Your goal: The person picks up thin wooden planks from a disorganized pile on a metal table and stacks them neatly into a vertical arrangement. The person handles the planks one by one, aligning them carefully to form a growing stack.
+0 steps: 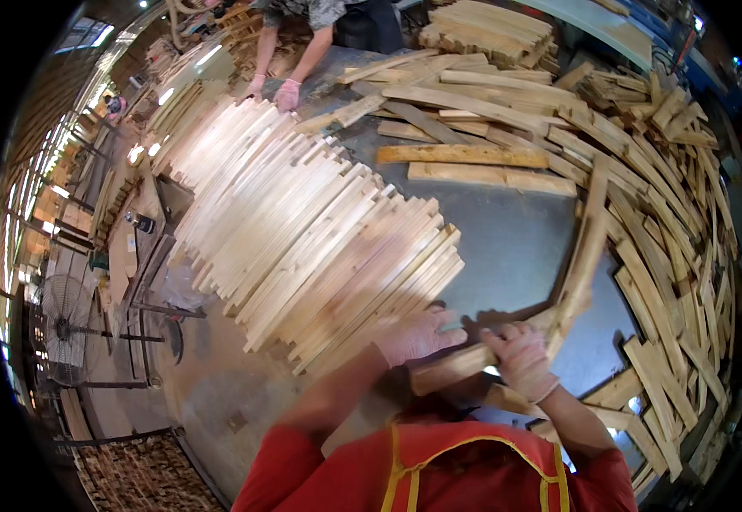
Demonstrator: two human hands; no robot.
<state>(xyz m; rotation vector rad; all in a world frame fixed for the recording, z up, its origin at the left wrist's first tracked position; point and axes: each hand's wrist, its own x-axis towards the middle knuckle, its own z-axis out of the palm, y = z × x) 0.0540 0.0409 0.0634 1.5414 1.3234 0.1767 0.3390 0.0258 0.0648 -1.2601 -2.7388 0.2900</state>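
My right hand point(520, 360), in a pale pinkish glove, is closed around a wooden board point(449, 369) close to my body. The board's near end points to the left, and beyond my hand it seems to bend up and away to the far right. My left hand point(420, 335), gloved alike, is just past that near end, fingers stretched toward the right with nothing visible in them. Beside it lies the near end of a long row of pale wooden strips point(328, 230), packed side by side on the table.
Loose boards point(482, 158) lie across the grey metal table point(508, 247), with a jumbled heap point(661, 222) along the right. A person's gloved hands point(286, 94) rest at the row's far end. A stack of planks point(486, 32) stands behind; a fan point(65, 324) is at left.
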